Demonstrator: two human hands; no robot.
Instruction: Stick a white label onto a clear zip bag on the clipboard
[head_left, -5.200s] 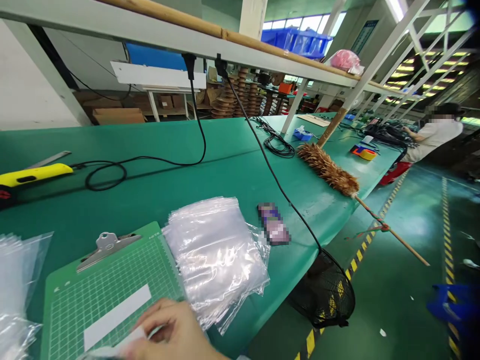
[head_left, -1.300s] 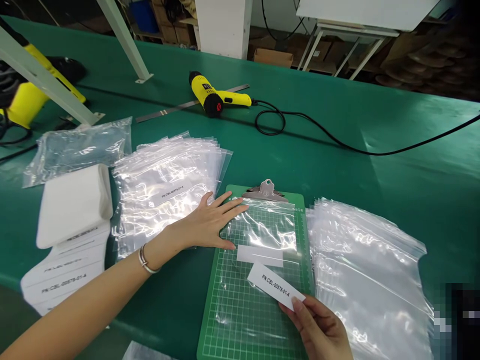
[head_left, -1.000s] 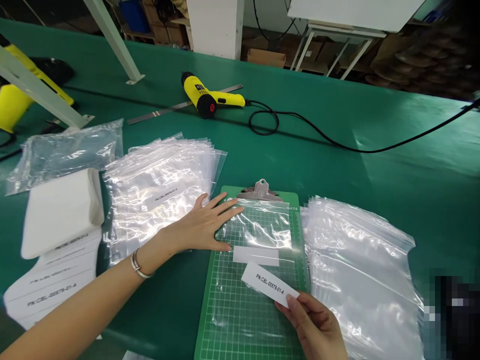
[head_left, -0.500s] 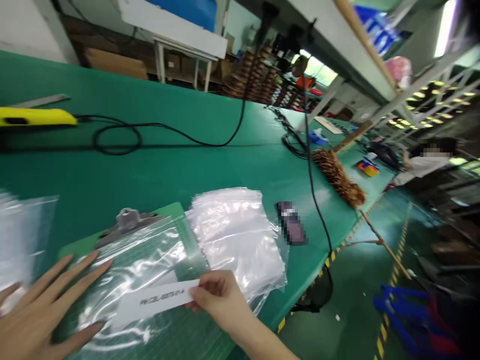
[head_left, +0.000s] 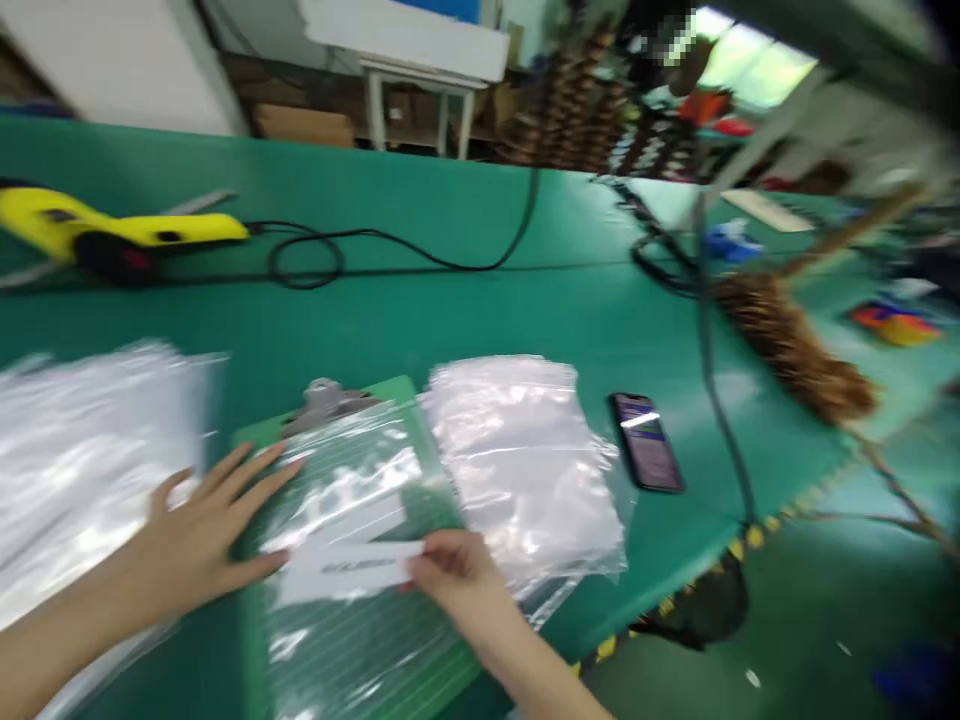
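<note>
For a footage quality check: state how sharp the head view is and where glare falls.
Head view: motion blur softens the whole frame, so the label in the right hand cannot be read; glare whitens the stacked plastic bags; the phone shows a bright streak.

A factory workshop: a long green desk [head_left: 480, 320] carries a heat gun [head_left: 127, 232] and zip bags [head_left: 525, 460], with hazard tape [head_left: 754, 537] edging the floor.
</note>
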